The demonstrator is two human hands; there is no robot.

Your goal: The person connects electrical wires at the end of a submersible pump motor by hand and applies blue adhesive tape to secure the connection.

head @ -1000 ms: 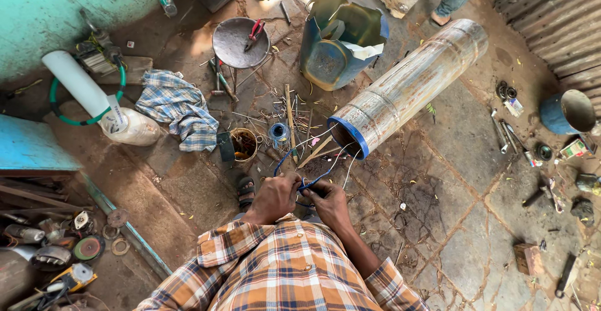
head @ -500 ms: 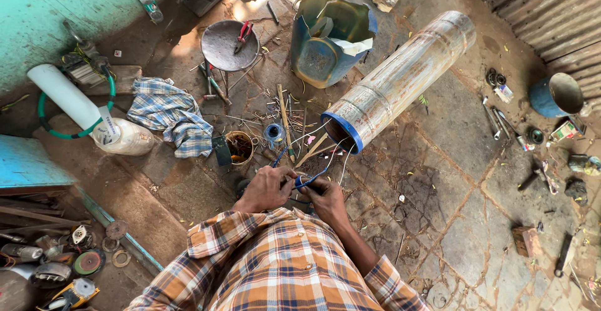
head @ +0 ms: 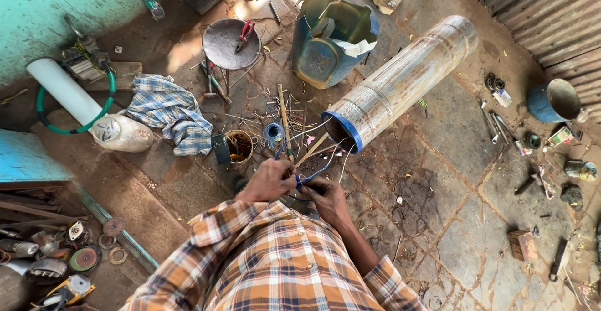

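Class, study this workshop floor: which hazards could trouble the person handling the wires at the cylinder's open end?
1. The blue wire pinched between the left hand and right hand may slip or kink.
2. The long metal cylinder lies on its side and might roll.
3. Loose sticks and wire scraps on the floor could snag or trip.

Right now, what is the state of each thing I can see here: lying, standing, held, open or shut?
Left hand: shut on blue wire.
Right hand: shut on blue wire.
Blue wire: held between both hands, running to the cylinder.
Metal cylinder: lying on its side, end open.
Blue drum: cut open, dented.
Checked cloth: crumpled on the floor.
Small tin: upright, open.
Blue bucket: open, tilted.
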